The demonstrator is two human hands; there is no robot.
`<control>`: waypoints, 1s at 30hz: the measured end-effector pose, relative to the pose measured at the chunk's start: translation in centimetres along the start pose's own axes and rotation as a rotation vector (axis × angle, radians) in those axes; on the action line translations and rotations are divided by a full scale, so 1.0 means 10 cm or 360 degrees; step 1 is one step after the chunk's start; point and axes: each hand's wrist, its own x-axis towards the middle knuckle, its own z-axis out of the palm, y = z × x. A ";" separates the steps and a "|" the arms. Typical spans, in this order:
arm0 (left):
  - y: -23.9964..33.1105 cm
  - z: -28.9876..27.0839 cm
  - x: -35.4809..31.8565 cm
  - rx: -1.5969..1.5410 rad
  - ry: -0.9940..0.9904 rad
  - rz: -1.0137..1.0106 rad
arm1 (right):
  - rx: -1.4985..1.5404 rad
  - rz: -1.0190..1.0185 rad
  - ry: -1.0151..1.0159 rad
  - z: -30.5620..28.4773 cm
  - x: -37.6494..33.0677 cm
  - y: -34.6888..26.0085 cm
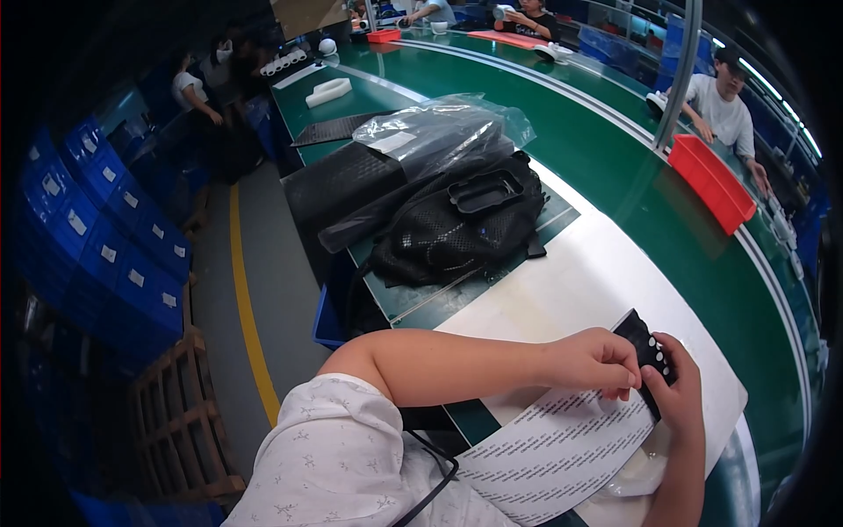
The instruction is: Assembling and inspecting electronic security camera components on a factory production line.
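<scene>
My left hand (597, 360) pinches at the top edge of a white sheet (553, 452) covered with rows of small printed labels. Its fingertips meet my right hand there. My right hand (674, 386) holds a flat black piece with white dots (645, 347), tilted, just above the sheet. Both rest over a white mat (580, 281) on the green workbench (615, 158). Whether a label is between my left fingers is too small to tell.
A heap of black mesh parts (457, 228) and a clear plastic bag (439, 132) lie further up the bench. A red bin (713, 183) sits at right near a seated person (724, 110). Blue crates (97, 237) and a wooden pallet (180, 413) stand at left beside a yellow floor line.
</scene>
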 end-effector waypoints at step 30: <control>-0.04 0.02 0.01 -0.0019 -0.0002 0.0032 | -0.0015 -0.0024 0.0017 -0.01 -0.02 0.00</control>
